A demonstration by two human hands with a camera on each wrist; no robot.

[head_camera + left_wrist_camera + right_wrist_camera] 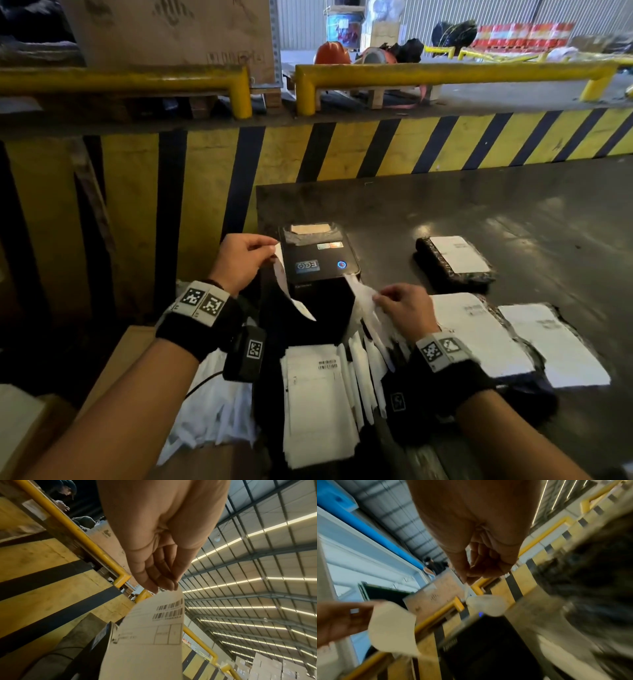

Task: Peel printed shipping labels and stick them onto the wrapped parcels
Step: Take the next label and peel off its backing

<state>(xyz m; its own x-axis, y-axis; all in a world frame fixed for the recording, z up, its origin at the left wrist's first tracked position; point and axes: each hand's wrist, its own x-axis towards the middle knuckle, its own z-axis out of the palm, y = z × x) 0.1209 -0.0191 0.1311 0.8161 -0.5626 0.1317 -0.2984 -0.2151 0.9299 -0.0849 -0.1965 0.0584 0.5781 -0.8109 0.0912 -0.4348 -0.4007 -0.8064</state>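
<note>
My left hand [271,253] pinches the top edge of a printed label [287,287] left of the black label printer [318,262]. The left wrist view shows the left hand [163,586] holding that label [150,628], with barcodes on it, hanging down. At the printer's right side my right hand [378,298] pinches the white backing strip [361,291]. In the blurred right wrist view the right hand [467,580] grips the thin strip [467,589] and the label [392,628] curls at the left. Three dark wrapped parcels [455,262] [479,337] [555,346] lie to the right, each with a white label on top.
A pile of white label sheets and backing strips [317,394] lies in front of the printer. Cardboard [113,363] sits at the lower left. A yellow-and-black striped wall [376,147] with yellow rails [445,73] stands behind the dark table [479,202].
</note>
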